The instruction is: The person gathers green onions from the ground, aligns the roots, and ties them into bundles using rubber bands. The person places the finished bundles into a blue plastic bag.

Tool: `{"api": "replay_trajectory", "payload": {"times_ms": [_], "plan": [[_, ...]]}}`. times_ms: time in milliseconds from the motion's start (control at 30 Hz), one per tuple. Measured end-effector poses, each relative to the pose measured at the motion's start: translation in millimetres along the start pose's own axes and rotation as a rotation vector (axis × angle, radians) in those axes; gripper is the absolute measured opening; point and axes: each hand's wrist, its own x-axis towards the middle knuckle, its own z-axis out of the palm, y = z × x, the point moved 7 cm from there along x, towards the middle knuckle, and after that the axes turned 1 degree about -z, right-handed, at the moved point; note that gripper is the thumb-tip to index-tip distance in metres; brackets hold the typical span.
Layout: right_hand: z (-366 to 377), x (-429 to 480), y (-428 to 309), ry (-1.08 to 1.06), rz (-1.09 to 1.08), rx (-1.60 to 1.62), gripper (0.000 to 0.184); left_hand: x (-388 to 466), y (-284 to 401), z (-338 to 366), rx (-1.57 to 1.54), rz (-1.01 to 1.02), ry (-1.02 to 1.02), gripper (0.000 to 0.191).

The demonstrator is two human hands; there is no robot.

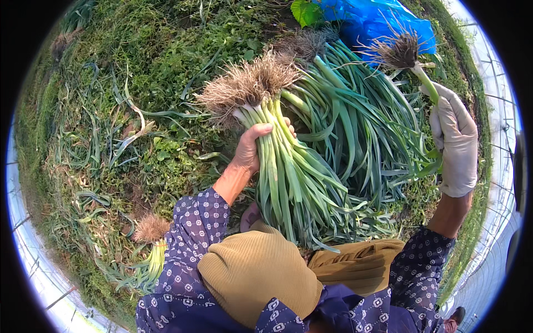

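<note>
My bare left hand (252, 143) is closed around a thick bunch of long green allium stalks (287, 166), either leeks or green garlic. Their dry, tan roots (250, 85) point away from me, and the leaves fan down toward my knees. Over on the right, my right hand (454, 141) wears a pale glove and grips a single allium plant (427, 81) by its stem. Dark soil clings to that plant's upturned roots (402, 50). Between the hands, a heap of similar plants (366, 125) lies on the ground.
Blue plastic sheeting (387, 21) lies beyond the heap. A smaller bundle of stalks (156, 256) rests beside my left sleeve, with another bundle (68, 31) far left. Weeds and loose leaves cover the ground (104, 145). A framed translucent wall (499, 125) curves along the right.
</note>
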Motion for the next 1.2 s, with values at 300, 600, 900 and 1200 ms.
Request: {"api": "replay_trajectory", "payload": {"times_ms": [300, 600, 900, 1200], "plan": [[176.6, -55.8, 43.8, 0.227, -0.259, 0.145, 0.029, -2.2, -3.8, 12.1, 0.102, 0.047, 0.078, 0.051], [178.2, -45.8, 39.6, 0.100, -0.212, -0.193, 0.028, -1.5, -5.3, 18.4, 0.265, 0.196, 0.133, 0.049], [184.7, -40.8, 32.5, 0.062, -0.235, -0.316, 0.015, -9.1, -4.6, 30.6, 0.301, 0.213, 0.125, 0.033], [217.1, -44.9, 80.6, -0.115, 0.074, 0.654, 0.058, -17.9, -14.0, 20.4, 0.273, 0.103, 0.143, 0.042]]}}
